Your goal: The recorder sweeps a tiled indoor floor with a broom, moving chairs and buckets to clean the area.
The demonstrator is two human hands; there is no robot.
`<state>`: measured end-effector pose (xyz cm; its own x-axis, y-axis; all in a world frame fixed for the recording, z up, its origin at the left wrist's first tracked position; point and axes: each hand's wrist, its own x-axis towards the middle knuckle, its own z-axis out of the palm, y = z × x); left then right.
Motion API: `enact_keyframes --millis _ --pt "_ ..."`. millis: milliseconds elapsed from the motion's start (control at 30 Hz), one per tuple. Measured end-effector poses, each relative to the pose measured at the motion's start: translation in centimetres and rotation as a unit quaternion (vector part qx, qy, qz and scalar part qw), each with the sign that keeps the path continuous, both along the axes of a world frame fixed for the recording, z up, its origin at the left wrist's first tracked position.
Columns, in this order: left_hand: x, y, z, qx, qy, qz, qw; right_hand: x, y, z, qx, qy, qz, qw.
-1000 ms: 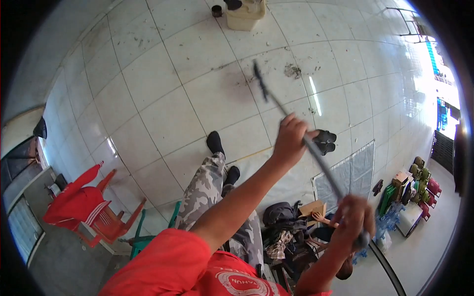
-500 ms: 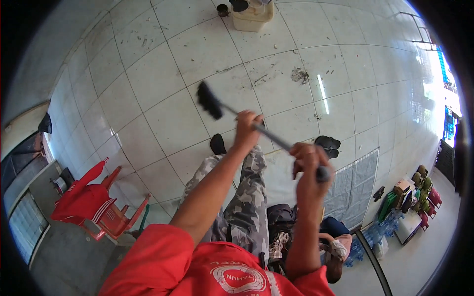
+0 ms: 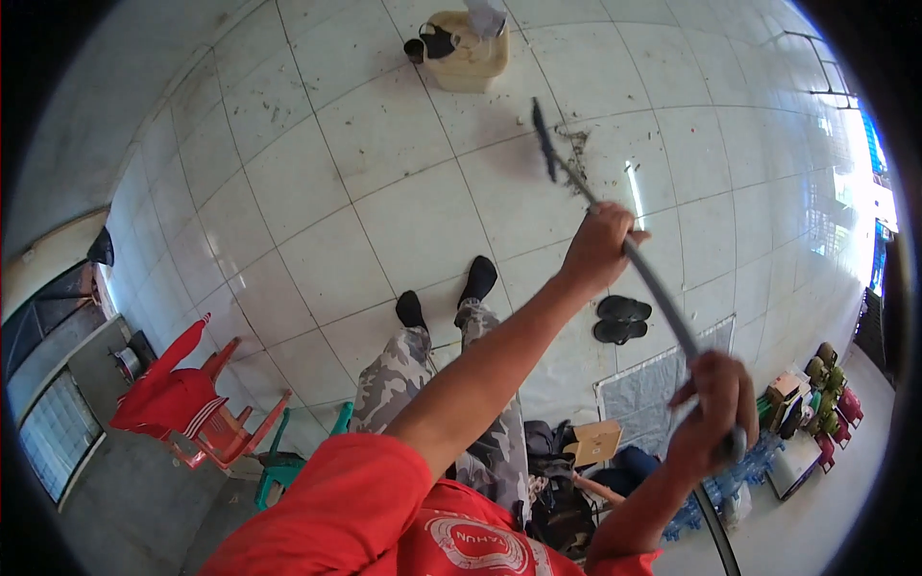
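A long-handled broom (image 3: 667,307) slants across in front of me, its narrow dark head (image 3: 545,139) far out over the tiles, beside a scatter of dark debris (image 3: 578,144). Whether the bristles touch the floor, I cannot tell. My left hand (image 3: 602,248) is wrapped round the handle's lower part, close to the head. Nearer to me, my right hand (image 3: 713,411) grips the handle close to its capped upper end. My feet in black socks (image 3: 410,309) stand on the tiles left of the broom.
A cream tub (image 3: 471,69) holding dark and white items stands ahead, next to a dark cup (image 3: 413,50). Black sandals (image 3: 622,319) lie at right. Red chair (image 3: 226,430) at left. Below right: a cardboard box (image 3: 593,444), another person's arm (image 3: 602,490), clear bottles (image 3: 759,463).
The broom head has swung right and away from me, to the debris. Both my hands have moved right with the handle. The view has shifted slightly.
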<state>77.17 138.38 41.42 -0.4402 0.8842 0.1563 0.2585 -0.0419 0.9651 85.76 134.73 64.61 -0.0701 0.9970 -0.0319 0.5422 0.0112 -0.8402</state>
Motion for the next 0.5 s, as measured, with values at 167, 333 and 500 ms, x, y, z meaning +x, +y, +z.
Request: enact_keyframes --millis 167,333,500 --pt "-3.7 -7.2 3.4 -0.117 0.058 0.030 0.991 1.4 -1.0 1.9 -0.146 0.169 0.005 0.975" --pt "-12.2 -14.6 -5.3 -0.208 0.216 0.127 0.945 -5.9 -2.0 -8.9 -0.308 0.246 0.044 0.918" --pt "-16.2 -13.2 -11.2 -0.237 0.174 0.119 0.948 -10.7 -1.0 -13.5 -0.288 0.228 0.089 0.926"
